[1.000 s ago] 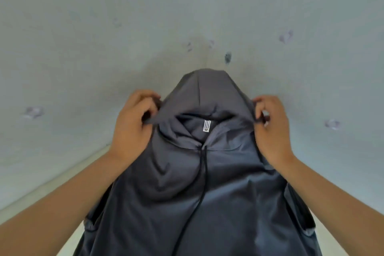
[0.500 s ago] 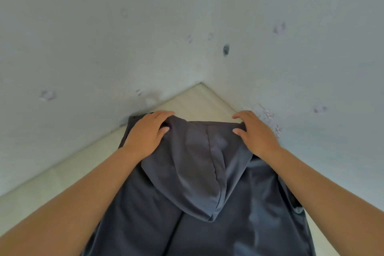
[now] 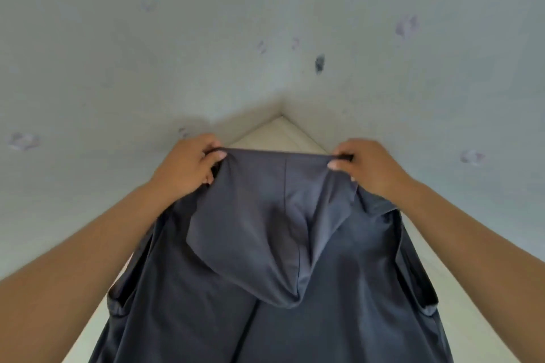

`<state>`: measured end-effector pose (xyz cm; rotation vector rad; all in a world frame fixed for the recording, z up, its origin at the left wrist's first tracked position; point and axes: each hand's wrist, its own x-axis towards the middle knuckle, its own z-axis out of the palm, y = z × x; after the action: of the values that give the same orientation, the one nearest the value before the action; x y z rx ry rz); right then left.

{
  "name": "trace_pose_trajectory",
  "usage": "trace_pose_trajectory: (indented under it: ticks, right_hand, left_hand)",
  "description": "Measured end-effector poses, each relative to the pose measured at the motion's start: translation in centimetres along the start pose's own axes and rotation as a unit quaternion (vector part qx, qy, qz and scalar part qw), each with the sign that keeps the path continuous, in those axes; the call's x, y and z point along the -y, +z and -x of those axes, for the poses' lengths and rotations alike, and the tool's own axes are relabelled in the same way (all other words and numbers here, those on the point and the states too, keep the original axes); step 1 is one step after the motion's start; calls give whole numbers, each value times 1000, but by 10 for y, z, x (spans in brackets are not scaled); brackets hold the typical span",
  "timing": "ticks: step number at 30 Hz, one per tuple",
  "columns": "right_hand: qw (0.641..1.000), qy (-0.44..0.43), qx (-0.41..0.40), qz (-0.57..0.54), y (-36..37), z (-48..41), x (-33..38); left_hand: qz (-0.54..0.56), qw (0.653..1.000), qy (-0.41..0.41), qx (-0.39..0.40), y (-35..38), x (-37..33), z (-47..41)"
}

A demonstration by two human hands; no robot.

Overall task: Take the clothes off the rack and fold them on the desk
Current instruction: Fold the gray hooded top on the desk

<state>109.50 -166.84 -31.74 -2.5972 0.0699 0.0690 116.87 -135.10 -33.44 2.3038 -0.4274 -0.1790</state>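
In the far corner of the pale desk (image 3: pixel 281 134), at the join of two grey walls (image 3: pixel 118 53): dark grey sleeveless hoodie (image 3: pixel 206 312), flat on the top, upper edge toward the corner, lower part out of frame. Hood (image 3: pixel 250 230) folded down over the body, tip toward the camera, centre seam (image 3: pixel 285 186) down its middle. Armholes (image 3: pixel 118 302) open on both sides.

L hand (image 3: pixel 185 169) at the left end of the upper fold, R hand (image 3: pixel 373 169) at the right end. Both clenched on the hoodie, fabric pinched btw. thumb & curled fingers. Fold drawn straight btw. them.

Vs. 0.5 s ago: then flat palms w/ straight fingers pressing on the fold; now gripping it, set a bit wider apart, edge tauter & straighter. Hood in the same folded-down position.

Vs. 1 s ago: then hood up, w/ neck opening, drawcord & small white neck tag w/ dark vertical stripes on show; now all covered by the folded hood. Print on that tag too small to read even then.

On the walls: faint purplish smudges (image 3: pixel 407 26) & one dark spot (image 3: pixel 319 63) just right of the corner line.
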Motion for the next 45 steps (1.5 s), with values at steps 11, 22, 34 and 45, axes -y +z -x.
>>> trace_pose_trajectory:
  ticks: [11,22,34,45]
  right_hand:
    - [971,-85,151,166,103,59,22]
    - [941,-5,229,250,100,101,40]
    - [914,-326,134,202,130,27,195]
    - [798,-375,197,429,194,26,264]
  left_hand:
    - [-351,926,82,113,85,6,63]
    - [-342,937,28,60,69,48,172]
    - [-111,954,-238,-143,17,67,280]
    - [-38,942,-324,-83,-4,69,317]
